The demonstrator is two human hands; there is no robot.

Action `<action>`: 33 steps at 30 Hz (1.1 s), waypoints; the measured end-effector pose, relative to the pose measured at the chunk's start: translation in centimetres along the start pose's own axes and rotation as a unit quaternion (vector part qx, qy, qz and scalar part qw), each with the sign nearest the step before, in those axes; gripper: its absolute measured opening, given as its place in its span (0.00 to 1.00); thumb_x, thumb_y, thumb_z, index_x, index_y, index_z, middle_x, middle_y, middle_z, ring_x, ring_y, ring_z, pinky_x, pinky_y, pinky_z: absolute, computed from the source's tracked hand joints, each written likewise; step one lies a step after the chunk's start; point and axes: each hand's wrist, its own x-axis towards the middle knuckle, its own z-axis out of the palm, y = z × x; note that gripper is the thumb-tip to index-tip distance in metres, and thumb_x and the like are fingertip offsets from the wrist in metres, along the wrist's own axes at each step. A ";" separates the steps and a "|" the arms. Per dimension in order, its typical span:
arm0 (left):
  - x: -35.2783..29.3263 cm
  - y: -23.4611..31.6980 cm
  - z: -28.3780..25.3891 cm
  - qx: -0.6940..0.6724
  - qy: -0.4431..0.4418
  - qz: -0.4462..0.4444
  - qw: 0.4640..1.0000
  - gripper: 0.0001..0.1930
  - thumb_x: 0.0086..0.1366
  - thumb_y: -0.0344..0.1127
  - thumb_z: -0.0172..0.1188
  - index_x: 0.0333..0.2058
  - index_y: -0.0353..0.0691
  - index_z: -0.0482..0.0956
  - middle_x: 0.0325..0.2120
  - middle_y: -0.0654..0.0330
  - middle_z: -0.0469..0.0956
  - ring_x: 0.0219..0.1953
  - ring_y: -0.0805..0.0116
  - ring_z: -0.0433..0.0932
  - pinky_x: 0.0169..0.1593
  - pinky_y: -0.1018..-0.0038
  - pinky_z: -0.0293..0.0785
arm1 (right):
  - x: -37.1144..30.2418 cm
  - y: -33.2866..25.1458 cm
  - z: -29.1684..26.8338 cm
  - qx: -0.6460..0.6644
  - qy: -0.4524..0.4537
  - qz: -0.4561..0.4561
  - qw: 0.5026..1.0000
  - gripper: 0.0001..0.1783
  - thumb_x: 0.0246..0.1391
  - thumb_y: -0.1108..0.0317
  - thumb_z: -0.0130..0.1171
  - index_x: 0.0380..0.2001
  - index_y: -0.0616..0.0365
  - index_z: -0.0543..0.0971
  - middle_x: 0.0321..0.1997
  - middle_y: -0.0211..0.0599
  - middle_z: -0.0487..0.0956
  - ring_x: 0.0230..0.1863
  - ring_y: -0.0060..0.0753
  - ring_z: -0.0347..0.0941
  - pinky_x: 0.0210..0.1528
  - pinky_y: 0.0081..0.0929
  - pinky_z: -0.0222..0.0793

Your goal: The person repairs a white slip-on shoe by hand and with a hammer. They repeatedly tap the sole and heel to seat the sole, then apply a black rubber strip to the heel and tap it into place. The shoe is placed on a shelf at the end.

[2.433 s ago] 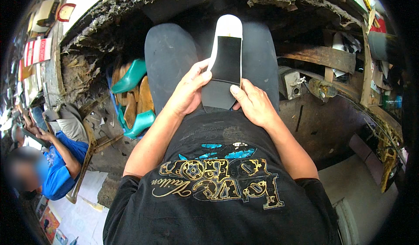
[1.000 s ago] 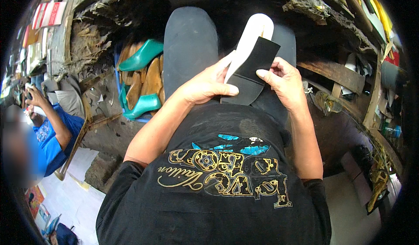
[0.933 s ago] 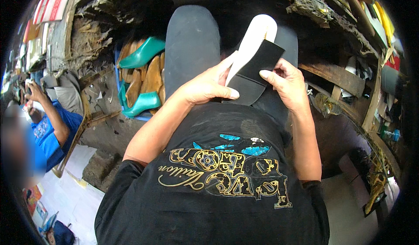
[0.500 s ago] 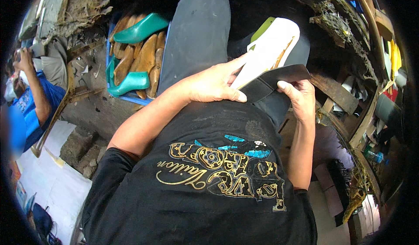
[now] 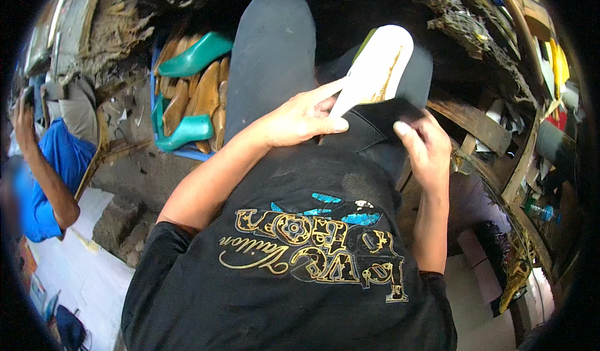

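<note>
Over my lap, my left hand (image 5: pixel 303 118) grips the narrow end of a shoe last with a white insole (image 5: pixel 380 66) laid on its bottom face. A brownish streak runs along the insole, and a sliver of the last's green side (image 5: pixel 358 51) shows at the left edge. A black shoe upper (image 5: pixel 382 118), flat and flexible, lies across the near end of the last, partly under my left thumb. My right hand (image 5: pixel 428 143) is closed at the upper's right edge, thumb toward me, its other fingers partly hidden. That edge is smeared by motion.
Left of my knee sits a blue crate (image 5: pixel 154 79) of wooden and green shoe lasts (image 5: pixel 199 54). A person in a blue shirt (image 5: pixel 59 170) is at far left. Wooden boards (image 5: pixel 472 126) and scraps lie on the right, with a plastic bottle (image 5: pixel 542 212) among them.
The last and both hands appear slightly lower and further left in the picture. The upper's right edge has lifted and folded from its flatter position. The person at left has moved an arm.
</note>
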 end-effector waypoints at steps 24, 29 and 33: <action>3.4 0.3 1.5 0.107 0.131 -0.058 0.984 0.30 0.73 0.38 0.58 0.69 0.34 0.65 0.60 0.57 0.75 0.59 0.70 0.74 0.62 0.71 0.70 | 1.9 4.0 2.9 0.153 -0.004 0.116 0.981 0.12 0.63 0.63 0.65 0.38 0.62 0.78 0.33 0.32 0.79 0.31 0.22 0.76 0.34 0.23 0.77; 3.7 0.3 0.7 0.067 0.133 -0.066 0.987 0.28 0.74 0.43 0.55 0.66 0.33 0.68 0.56 0.53 0.78 0.58 0.66 0.77 0.63 0.66 0.72 | 0.6 3.0 2.6 0.286 0.107 0.178 0.936 0.19 0.62 0.60 0.67 0.46 0.65 0.78 0.35 0.35 0.80 0.32 0.25 0.79 0.34 0.24 0.78; 3.5 0.4 0.2 -0.051 0.095 -0.072 0.991 0.26 0.75 0.41 0.56 0.66 0.33 0.69 0.56 0.54 0.78 0.58 0.66 0.77 0.62 0.67 0.73 | -1.2 3.1 2.5 0.225 -0.087 0.248 0.938 0.20 0.59 0.53 0.70 0.35 0.60 0.79 0.28 0.34 0.82 0.32 0.25 0.80 0.35 0.28 0.77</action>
